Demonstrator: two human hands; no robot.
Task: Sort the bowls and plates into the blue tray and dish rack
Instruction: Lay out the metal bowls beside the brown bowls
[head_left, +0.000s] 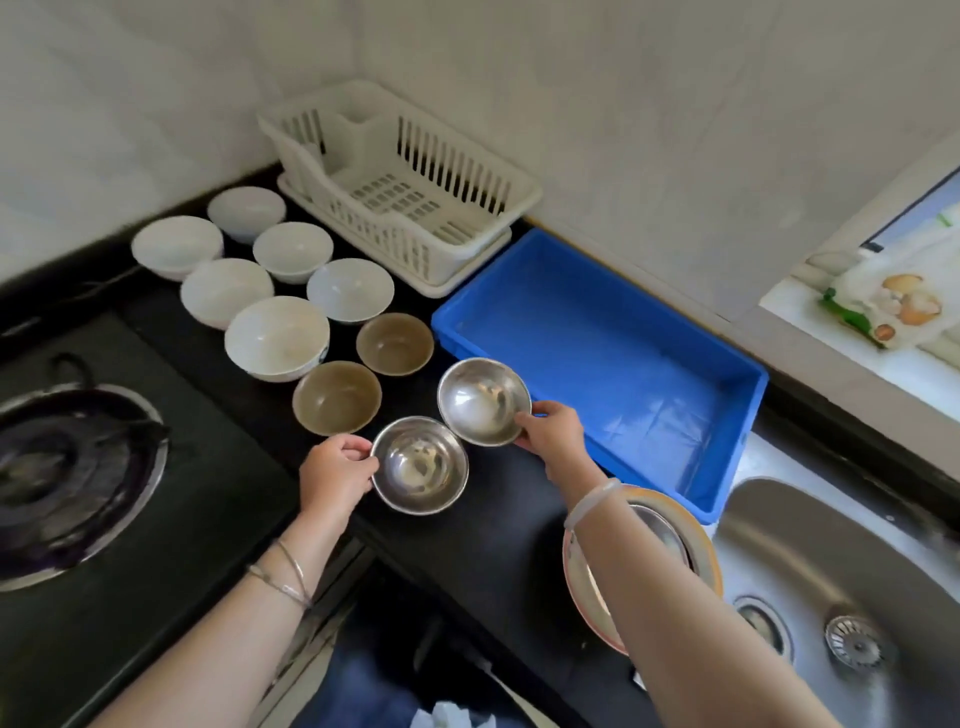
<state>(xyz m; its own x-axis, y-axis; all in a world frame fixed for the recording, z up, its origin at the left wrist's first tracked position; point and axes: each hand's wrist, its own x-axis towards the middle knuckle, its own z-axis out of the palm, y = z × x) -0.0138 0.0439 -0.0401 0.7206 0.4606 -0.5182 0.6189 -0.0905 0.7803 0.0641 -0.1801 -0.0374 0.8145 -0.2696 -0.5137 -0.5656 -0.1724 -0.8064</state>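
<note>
Sorting had barely begun: the blue tray and dish rack stood empty. Her right hand pinched the rim of one steel bowl, seemingly lifted off the desk; her left hand gripped the other steel bowl. Next, a short carry rightward into the tray.

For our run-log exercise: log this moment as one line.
left hand: grips near steel bowl | right hand: grips far steel bowl | blue tray: empty | dish rack: empty

Stack of plates half hidden under right forearm.
</note>
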